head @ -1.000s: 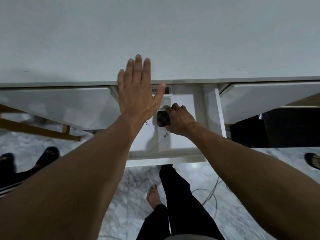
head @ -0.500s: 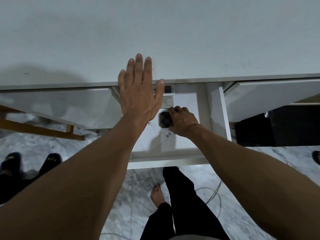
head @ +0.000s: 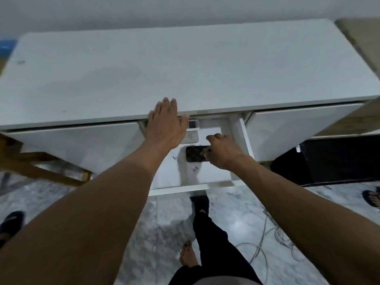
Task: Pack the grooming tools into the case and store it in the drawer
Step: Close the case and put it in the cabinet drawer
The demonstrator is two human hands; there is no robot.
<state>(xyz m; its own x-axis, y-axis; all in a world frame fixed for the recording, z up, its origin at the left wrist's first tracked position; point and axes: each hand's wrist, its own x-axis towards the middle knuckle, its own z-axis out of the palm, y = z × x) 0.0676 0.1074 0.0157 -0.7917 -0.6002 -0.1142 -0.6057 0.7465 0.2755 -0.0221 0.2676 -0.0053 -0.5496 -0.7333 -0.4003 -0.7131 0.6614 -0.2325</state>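
case (head: 196,154) in ctr drawer (head: 178,190), device (head: 193,125) behind

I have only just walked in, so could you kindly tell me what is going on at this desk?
A person stands at a white desk with its middle drawer pulled open. The left hand rests flat on the desk's front edge, fingers straight. The right hand reaches into the drawer, its fingers curled round the right end of a dark patterned case that lies on the drawer floor. A small white device sits at the back. The drawer is not yet closed.
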